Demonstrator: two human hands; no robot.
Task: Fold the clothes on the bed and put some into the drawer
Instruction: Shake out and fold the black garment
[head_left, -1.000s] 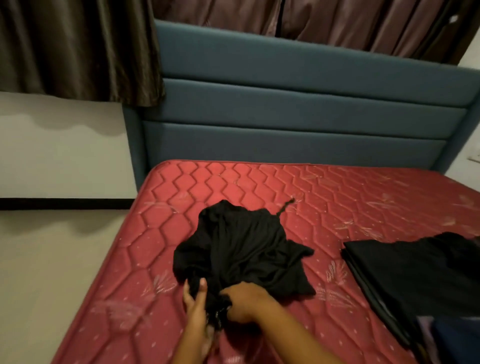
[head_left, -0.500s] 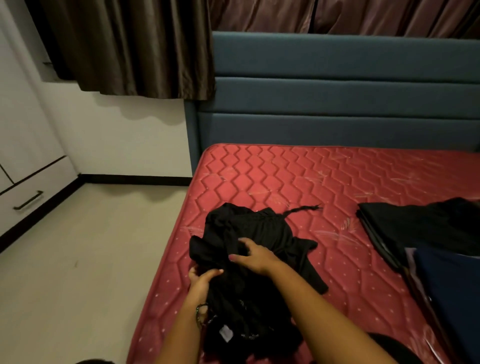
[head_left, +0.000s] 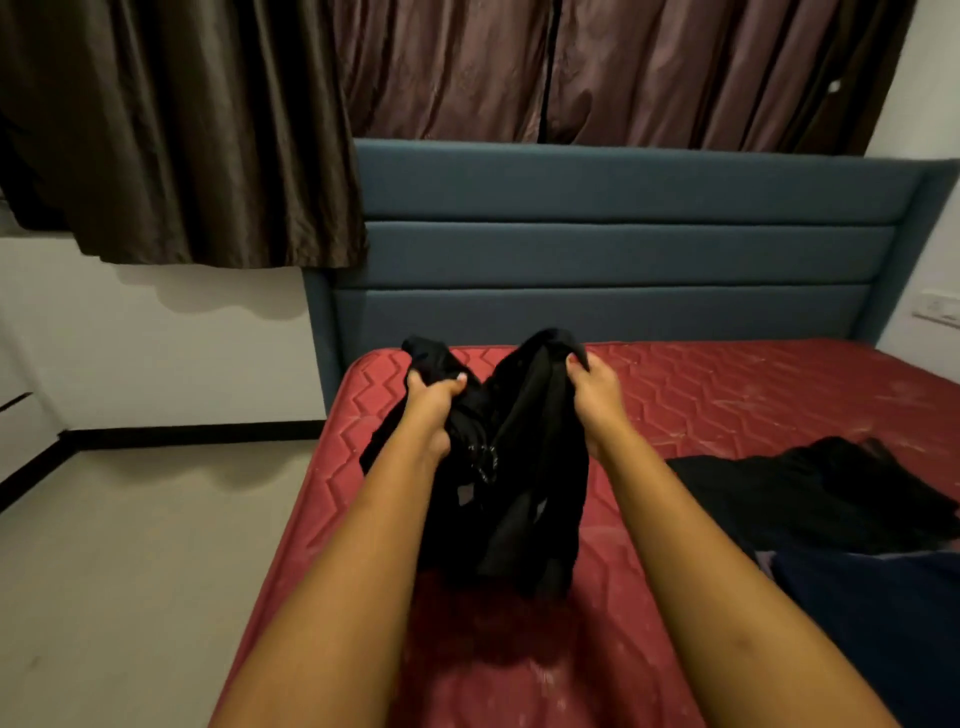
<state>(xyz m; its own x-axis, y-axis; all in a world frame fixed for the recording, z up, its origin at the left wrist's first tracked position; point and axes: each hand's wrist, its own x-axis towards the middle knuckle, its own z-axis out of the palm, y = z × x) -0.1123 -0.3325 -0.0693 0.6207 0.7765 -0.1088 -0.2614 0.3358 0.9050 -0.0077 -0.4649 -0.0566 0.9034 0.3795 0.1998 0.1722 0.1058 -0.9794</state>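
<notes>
Both arms reach out over the red bed (head_left: 727, 395). Left hand (head_left: 434, 400) and right hand (head_left: 592, 387) each have their grip clamped on a bunched upper edge of the black garment (head_left: 519, 467), which hangs between them at centre frame. At 4 o'clock a dark clothes pile (head_left: 810, 493) lies on the bed, with navy cloth (head_left: 872, 613) touching its near side.

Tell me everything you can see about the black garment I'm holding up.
The black garment is soft, thin-looking fabric, bunched and unfolded. The left hand grips one top corner, the right hand the other, so it sags in a V between them and hangs over the red mattress. Small glinting trim shows near its middle. Whether its hem touches the mattress is unclear.
</notes>
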